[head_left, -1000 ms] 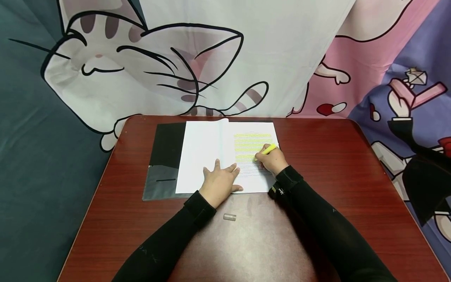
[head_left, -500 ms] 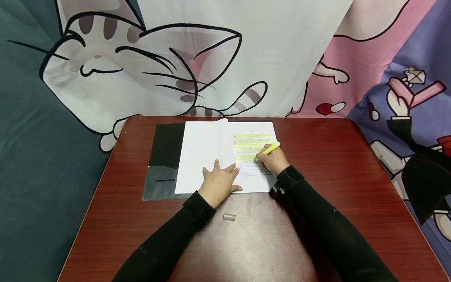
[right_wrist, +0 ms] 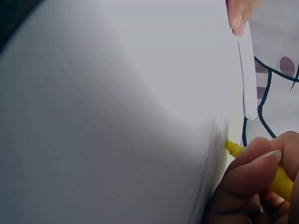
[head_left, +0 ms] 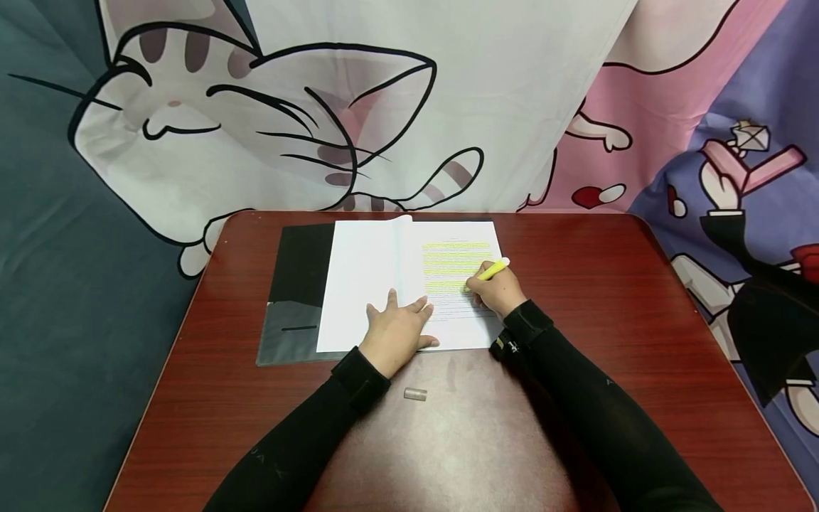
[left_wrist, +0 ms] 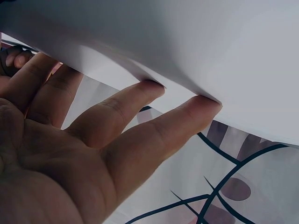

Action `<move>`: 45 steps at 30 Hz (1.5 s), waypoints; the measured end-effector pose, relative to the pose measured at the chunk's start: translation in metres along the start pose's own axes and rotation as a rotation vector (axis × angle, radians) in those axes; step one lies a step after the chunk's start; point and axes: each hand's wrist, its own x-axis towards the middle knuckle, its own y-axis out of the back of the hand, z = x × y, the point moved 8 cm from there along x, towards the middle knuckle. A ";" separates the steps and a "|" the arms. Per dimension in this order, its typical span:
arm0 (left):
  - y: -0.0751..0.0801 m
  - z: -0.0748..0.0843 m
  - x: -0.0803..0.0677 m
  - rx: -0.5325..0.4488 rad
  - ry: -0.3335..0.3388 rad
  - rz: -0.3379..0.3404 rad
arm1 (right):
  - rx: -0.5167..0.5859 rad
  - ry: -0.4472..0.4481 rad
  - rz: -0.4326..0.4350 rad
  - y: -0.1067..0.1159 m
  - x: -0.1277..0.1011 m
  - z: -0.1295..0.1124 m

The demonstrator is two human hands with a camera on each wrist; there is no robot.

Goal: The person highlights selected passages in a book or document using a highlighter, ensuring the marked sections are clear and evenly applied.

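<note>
Folder [head_left: 296, 263] holds pages [head_left: 360, 277]; left hand [head_left: 395, 334] spread atop; right hand [head_left: 500, 291], at its 2 o'clock, pinches highlighter [head_left: 496, 268], tip [right_wrist: 231, 147] blurred, probably touching.

Folder [head_left: 291, 336] on surface [head_left: 192, 427], near far edge. Spread pages on folder: left page [head_left: 358, 270], right page [head_left: 463, 334] beside it; folder sticking out left of both. Hands on pages: left hand [head_left: 395, 336] across fold at near end, right hand [head_left: 499, 290] at right page's outer edge, marker [head_left: 494, 269] in its fingers, tip at text lines. Small cylinder [head_left: 415, 394] on surface before pages, between forearms. Fabric [head_left: 544, 92] behind surface.
</note>
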 end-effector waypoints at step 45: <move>-0.003 -0.001 0.002 0.016 -0.006 0.029 | 0.089 -0.015 0.019 0.006 -0.002 0.008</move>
